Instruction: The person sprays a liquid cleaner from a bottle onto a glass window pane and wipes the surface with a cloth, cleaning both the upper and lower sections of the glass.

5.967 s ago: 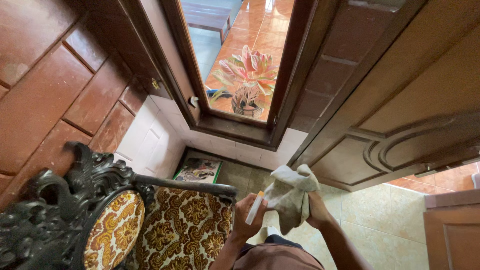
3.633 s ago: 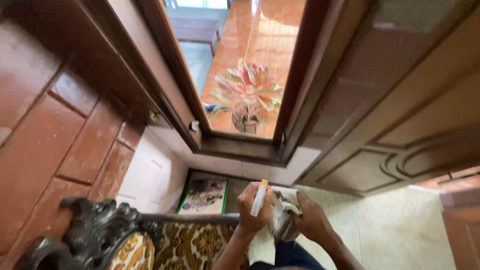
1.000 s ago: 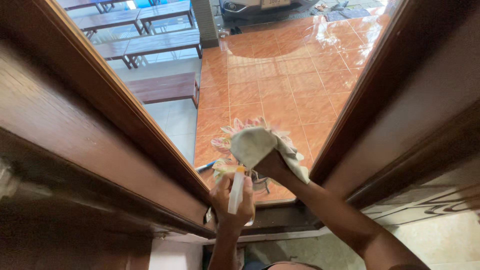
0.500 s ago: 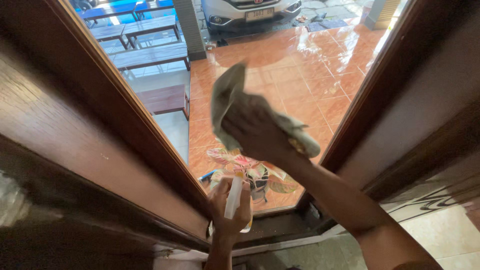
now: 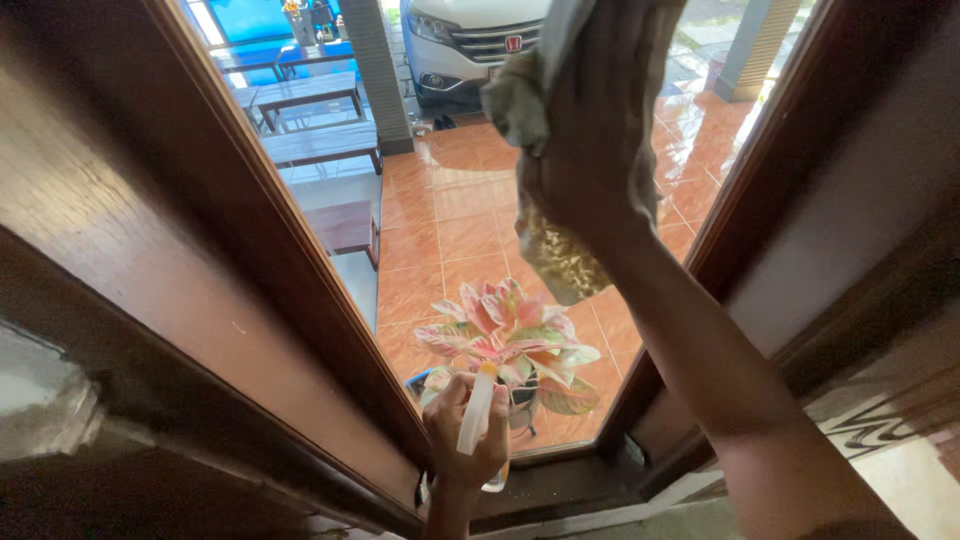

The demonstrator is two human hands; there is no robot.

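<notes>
My right hand (image 5: 590,150) is raised high against the window glass (image 5: 450,220) and grips a crumpled grey-green cloth (image 5: 555,255) that hangs below and above my palm. Lower down, near the bottom of the pane, my left hand (image 5: 462,445) holds a small white spray bottle (image 5: 476,408) with an orange tip, pointing upward. The tall narrow pane sits in a dark brown wooden frame (image 5: 300,290).
Outside the glass stands a potted plant (image 5: 510,340) with pink and green leaves on orange floor tiles. Wooden benches (image 5: 320,140) and a white car (image 5: 470,40) lie farther out. A carved wooden door (image 5: 880,330) is at my right.
My right hand has swept the cloth up the glass from the lower middle to the top of the pane. My left hand with the bottle has stayed near the sill.
</notes>
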